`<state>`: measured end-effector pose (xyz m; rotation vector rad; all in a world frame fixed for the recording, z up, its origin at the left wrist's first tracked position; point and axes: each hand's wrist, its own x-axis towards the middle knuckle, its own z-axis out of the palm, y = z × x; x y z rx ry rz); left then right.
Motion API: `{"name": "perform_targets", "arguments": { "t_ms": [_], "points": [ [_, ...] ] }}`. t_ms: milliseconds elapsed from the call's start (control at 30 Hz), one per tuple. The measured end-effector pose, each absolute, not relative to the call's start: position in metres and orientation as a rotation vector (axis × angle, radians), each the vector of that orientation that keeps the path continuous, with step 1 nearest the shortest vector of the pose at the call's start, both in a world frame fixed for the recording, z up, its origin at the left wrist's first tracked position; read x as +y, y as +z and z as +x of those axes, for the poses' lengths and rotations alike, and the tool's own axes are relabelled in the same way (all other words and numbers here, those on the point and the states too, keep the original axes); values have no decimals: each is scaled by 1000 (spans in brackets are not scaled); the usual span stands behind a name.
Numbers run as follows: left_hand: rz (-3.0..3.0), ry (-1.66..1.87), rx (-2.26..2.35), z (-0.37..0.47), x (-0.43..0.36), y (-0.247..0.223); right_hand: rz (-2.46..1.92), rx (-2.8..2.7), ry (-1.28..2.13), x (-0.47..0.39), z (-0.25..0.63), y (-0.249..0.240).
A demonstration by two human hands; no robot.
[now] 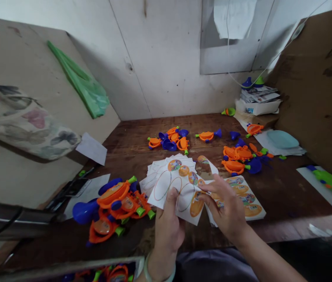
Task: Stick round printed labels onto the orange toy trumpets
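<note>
The letters "PIN" read in blue on the white box [258, 106] at the rear right; the print on the orange stickers [196, 203] is too small to read. The left hand [168, 227] grips the sticker sheet [161, 188] at its near edge, thumb on top, holding it tilted above the bench [127, 141]. The right hand [227, 207] reaches in from the right, thumb and forefinger bent at the sheet's right side; whether they pinch a sticker, I cannot tell. Orange toys [115, 196] crowd near the left hand; brown wood shows between the right-hand sheet stack [252, 192] and the bench's front edge [295, 231].
</note>
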<state>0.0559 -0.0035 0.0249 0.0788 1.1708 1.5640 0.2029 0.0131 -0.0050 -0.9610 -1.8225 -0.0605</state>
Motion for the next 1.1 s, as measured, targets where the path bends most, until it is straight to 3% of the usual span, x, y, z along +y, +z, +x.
{"name": "perform_targets", "arguments": {
  "t_ms": [467,1100],
  "points": [
    [69,1477,1126,50,-2,29,-576,-1885,-206,18,211,-17],
    [153,1545,1156,45,15,6,-503,-1940,-226,46,206,1]
  ]
}}
